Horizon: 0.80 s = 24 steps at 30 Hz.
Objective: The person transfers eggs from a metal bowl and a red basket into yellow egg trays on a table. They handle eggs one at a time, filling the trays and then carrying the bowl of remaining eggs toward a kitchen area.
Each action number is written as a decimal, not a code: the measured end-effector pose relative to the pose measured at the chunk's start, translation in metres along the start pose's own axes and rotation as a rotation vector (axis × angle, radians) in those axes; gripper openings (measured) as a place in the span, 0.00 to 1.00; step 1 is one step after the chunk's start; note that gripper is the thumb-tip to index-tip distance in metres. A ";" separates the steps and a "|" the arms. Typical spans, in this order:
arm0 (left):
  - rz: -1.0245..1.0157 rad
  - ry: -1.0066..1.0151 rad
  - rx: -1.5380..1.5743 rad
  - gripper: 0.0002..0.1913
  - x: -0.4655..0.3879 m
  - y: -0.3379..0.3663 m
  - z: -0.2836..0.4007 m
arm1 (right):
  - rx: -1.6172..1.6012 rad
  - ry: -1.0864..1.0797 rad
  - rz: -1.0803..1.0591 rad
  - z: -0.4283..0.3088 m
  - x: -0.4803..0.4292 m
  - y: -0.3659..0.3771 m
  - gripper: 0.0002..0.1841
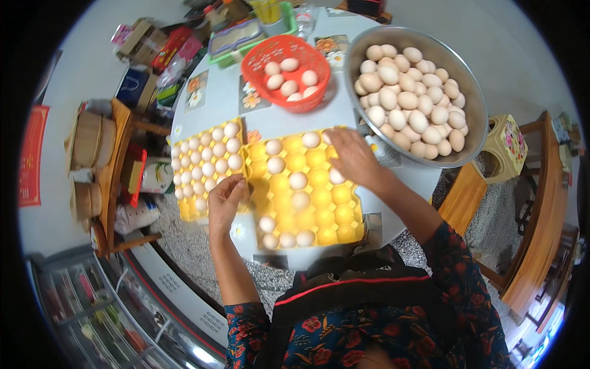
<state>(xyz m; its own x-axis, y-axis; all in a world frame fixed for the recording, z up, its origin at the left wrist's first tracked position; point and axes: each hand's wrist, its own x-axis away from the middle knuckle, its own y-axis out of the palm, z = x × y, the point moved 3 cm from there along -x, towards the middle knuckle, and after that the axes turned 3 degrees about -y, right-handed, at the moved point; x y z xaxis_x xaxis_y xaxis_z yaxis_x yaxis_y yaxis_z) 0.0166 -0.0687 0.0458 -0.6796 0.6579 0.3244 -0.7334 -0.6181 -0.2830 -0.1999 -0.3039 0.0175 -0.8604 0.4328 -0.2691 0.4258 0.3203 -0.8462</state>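
Note:
A yellow egg tray [325, 200] lies before me, partly filled with eggs. Over its upper right corner is my right hand [351, 154], palm down; an egg shows at its fingertips, and whether the fingers grip it is unclear. My left hand [228, 196] is curled with fingertips together beside the inner edge of a second yellow tray [188, 211], which holds many eggs; nothing shows in its fingers. A large metal basin [481, 106] heaped with eggs stands at the upper right. Several eggs lie in a red plastic basket [258, 85] beyond the trays.
A green plastic tray [224, 59] with containers and a plastic bottle [304, 20] are at the table's far side. Wooden benches [463, 198] stand to the right. On the left are a wooden stand [113, 170] with woven baskets and a glass-topped display cooler [87, 300].

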 end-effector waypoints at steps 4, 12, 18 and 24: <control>0.115 -0.072 0.018 0.18 0.044 -0.042 -0.040 | 0.310 -0.052 0.019 0.012 -0.017 0.031 0.22; 0.072 -0.132 0.071 0.17 0.082 -0.063 -0.081 | 0.153 0.009 -0.132 0.029 -0.037 0.027 0.15; -0.050 -0.094 -0.059 0.17 0.085 -0.027 -0.093 | 0.003 0.033 0.108 0.009 -0.018 0.005 0.21; 0.022 0.017 -0.325 0.16 0.105 -0.007 -0.095 | -1.753 0.606 0.266 -0.041 0.074 0.002 0.20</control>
<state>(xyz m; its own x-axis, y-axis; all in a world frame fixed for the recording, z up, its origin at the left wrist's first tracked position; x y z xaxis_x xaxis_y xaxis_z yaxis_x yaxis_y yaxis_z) -0.0509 0.0452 -0.0040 -0.6937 0.6544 0.3009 -0.6827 -0.4642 -0.5643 -0.2512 -0.2370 0.0149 -0.6960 0.6855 0.2139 0.6187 0.4212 0.6632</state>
